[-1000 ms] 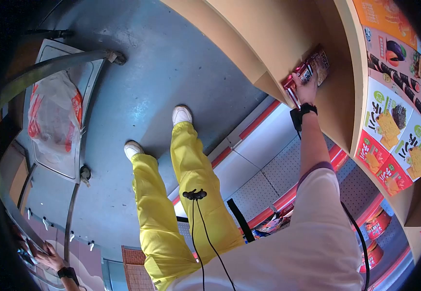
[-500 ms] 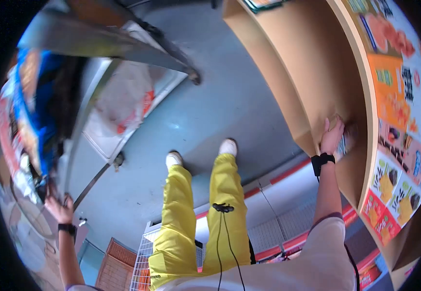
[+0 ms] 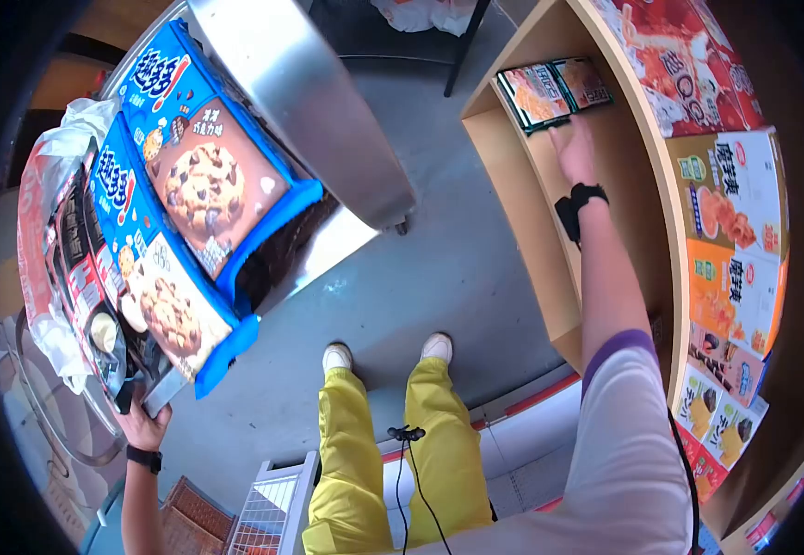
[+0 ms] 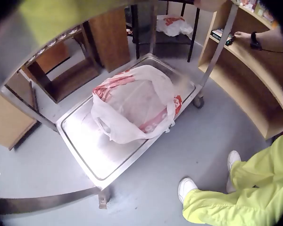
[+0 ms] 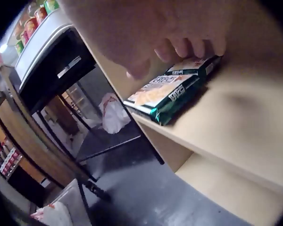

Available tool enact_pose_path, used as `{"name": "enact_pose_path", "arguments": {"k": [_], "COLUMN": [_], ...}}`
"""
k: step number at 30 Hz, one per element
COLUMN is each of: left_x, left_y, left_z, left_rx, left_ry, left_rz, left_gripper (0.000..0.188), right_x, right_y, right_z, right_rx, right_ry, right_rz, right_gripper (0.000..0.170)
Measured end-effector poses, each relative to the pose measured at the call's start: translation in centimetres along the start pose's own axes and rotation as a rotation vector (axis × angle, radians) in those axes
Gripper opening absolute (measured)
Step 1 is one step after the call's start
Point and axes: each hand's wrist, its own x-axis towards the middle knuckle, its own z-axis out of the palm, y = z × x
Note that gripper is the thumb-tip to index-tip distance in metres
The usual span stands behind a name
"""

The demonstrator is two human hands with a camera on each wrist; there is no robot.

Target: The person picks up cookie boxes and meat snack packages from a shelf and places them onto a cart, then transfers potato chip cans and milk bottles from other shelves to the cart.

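Note:
My right hand, fingers extended, reaches over green-edged snack packs on the wooden shelf. In the right wrist view its fingertips hover above these packs, which lie flat side by side near the shelf's front edge. At lower left, my left hand grips the metal bar of a cart. On the cart's upper level lie two large blue cookie bags, beside dark packs and a white-and-red plastic bag.
The cart's lower metal tray carries another white plastic bag. A black rack stands beyond the shelf. Snack boxes line the top of the shelf unit. A white wire basket stands behind my legs.
My right hand has left a red snack pack on the shelf and moved along to the green packs. The cart with the cookie bags has come closer on the left.

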Motion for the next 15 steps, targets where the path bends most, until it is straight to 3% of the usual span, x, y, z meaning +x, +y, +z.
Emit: {"name": "enact_pose_path", "arguments": {"k": [3, 5, 6, 7, 10, 13, 15], "left_x": [-0.4, -3.2, -3.8, -3.9, -3.5, -2.9, -2.6], "left_y": [-0.4, -2.6, -3.4, -3.4, -3.0, -2.4, -2.1], "left_z": [0.3, 1.1, 1.5, 1.5, 1.2, 0.7, 0.3], "left_rx": [-0.04, -0.108, 0.002, 0.004, -0.131, -0.249, -0.315], "left_ry": [-0.026, -0.179, -0.079, -0.084, -0.096, -0.143, -0.143], "left_rz": [-0.007, -0.153, -0.038, -0.036, -0.095, -0.159, -0.194], "left_gripper": [0.057, 0.062, 0.064, 0.064, 0.055, 0.047, 0.042], "right_x": [4.5, 6.6, 7.1, 7.7, 9.4, 8.5, 7.3], "right_y": [0.8, 0.0, -0.9, -1.4, 0.0, 0.8, 0.7], "right_z": [0.8, -0.1, -0.7, -0.7, 1.7, 3.9, 4.2], "right_rx": [0.041, -0.083, -0.047, -0.08, -0.107, -0.094, -0.274], "right_ry": [0.05, -0.128, -0.173, -0.184, -0.101, -0.164, -0.222], "right_rz": [-0.02, 0.06, 0.063, 0.091, 0.063, 0.078, 0.168], "right_gripper": [0.064, 0.066, 0.067, 0.08, 0.088, 0.093, 0.094]}}
